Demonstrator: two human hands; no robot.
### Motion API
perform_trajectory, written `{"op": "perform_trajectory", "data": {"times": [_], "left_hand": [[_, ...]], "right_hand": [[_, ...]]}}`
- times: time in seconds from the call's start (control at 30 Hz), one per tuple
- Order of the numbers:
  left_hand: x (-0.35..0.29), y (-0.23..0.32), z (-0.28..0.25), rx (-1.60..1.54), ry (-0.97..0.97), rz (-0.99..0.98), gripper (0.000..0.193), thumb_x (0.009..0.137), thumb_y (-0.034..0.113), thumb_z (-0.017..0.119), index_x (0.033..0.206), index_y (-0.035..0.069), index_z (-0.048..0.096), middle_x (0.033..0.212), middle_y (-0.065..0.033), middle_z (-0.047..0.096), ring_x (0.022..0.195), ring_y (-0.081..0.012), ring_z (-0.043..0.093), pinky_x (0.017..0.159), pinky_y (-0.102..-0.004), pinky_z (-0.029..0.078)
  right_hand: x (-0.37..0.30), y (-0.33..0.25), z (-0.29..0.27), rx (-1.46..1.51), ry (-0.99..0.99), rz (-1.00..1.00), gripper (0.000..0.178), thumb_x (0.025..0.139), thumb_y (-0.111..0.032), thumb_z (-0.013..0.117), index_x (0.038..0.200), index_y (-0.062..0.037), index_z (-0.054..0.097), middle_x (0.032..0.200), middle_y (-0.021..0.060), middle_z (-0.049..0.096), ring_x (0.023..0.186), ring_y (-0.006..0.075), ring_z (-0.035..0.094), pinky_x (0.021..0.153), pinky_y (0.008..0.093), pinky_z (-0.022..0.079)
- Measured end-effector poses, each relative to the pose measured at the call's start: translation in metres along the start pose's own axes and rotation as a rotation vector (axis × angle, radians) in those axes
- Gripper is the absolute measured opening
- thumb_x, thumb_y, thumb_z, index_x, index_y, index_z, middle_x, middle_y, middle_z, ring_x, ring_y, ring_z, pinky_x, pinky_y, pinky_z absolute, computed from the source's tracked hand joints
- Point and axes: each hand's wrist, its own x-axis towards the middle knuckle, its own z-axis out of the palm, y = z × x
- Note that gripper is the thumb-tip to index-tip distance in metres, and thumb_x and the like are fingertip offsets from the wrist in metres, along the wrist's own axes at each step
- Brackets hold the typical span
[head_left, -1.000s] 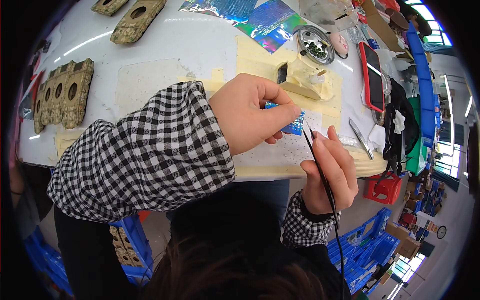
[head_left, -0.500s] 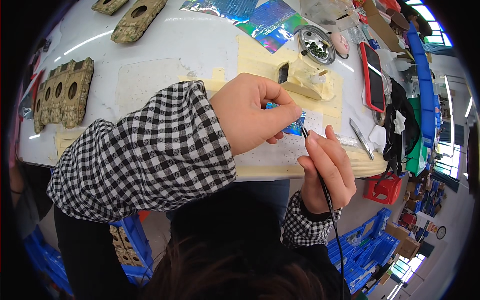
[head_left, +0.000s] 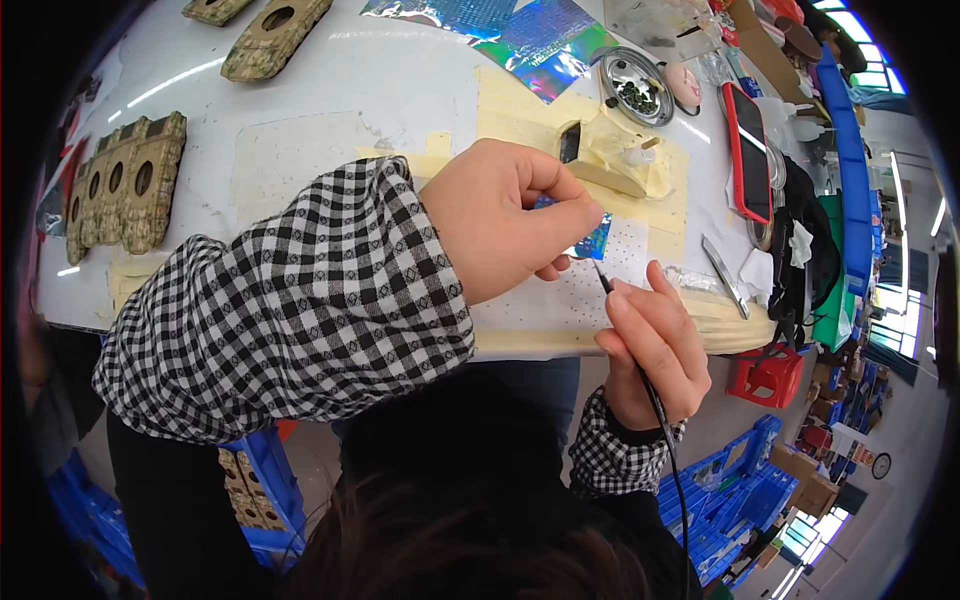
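Note:
A small piece of shiny blue holographic film is pinched between the thumb and forefinger of my left hand, just above the table. My fingers cover part of it. My right hand is closed around a thin black pen-shaped tool with a fine tip and a cord trailing down toward my lap. Its tip sits just below the film's lower edge, seemingly apart from it. Beneath both hands lies a white sheet with many dark specks.
Beyond my hands stands a tape-wrapped block. A metal dish of dark green bits, a red-cased phone and a metal blade-like tool are at right. Camouflage-patterned model hulls lie left; larger holographic sheets lie at the back.
The black tool's tip has moved down, away from my left fingertips and the film. More of the film shows, and my left hand has barely shifted.

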Motion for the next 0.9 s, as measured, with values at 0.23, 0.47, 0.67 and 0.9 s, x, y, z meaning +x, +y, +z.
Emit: {"op": "perform_trajectory", "data": {"times": [0.23,0.47,0.67,0.9], "left_hand": [[0.0,0.001,0.0,0.005,0.07,0.072,0.025,0.09,0.023,0.061,0.092,-0.001,0.063,0.078,-0.0028,0.062,0.069,-0.008,0.057,0.062,-0.0225,0.05],[-0.001,0.001,-0.001,0.012,0.086,0.07,0.025,0.09,0.023,0.061,0.093,-0.001,0.063,0.079,-0.0028,0.062,0.069,-0.0081,0.057,0.062,-0.0227,0.049],[0.0,0.0,-0.001,0.01,0.076,0.077,0.024,0.09,0.023,0.061,0.093,-0.001,0.063,0.079,-0.0026,0.061,0.07,-0.0078,0.057,0.062,-0.0225,0.05],[0.001,-0.001,-0.001,0.011,0.071,0.087,0.024,0.091,0.023,0.06,0.093,-0.001,0.063,0.079,-0.0021,0.061,0.07,-0.0074,0.056,0.062,-0.0223,0.05]], "right_hand": [[-0.01,0.0,-0.003,-0.118,-0.13,-0.013,0.031,0.071,-0.013,0.078,0.099,-0.0065,0.069,0.09,0.0075,0.069,0.089,0.0213,0.067,0.093,0.0448,0.047],[-0.009,0.004,0.006,-0.146,-0.118,-0.068,0.028,0.072,-0.012,0.076,0.099,-0.0069,0.069,0.092,0.0082,0.069,0.09,0.0216,0.067,0.092,0.0438,0.048],[-0.002,0.004,0.009,-0.206,-0.216,-0.138,0.025,0.07,-0.008,0.075,0.094,-0.0062,0.067,0.099,0.0108,0.067,0.094,0.0247,0.063,0.093,0.0451,0.048],[0.008,0.0,0.003,-0.122,-0.325,-0.076,0.02,0.072,-0.011,0.072,0.09,-0.0046,0.064,0.101,0.0123,0.066,0.093,0.0291,0.059,0.096,0.0489,0.044]]}}
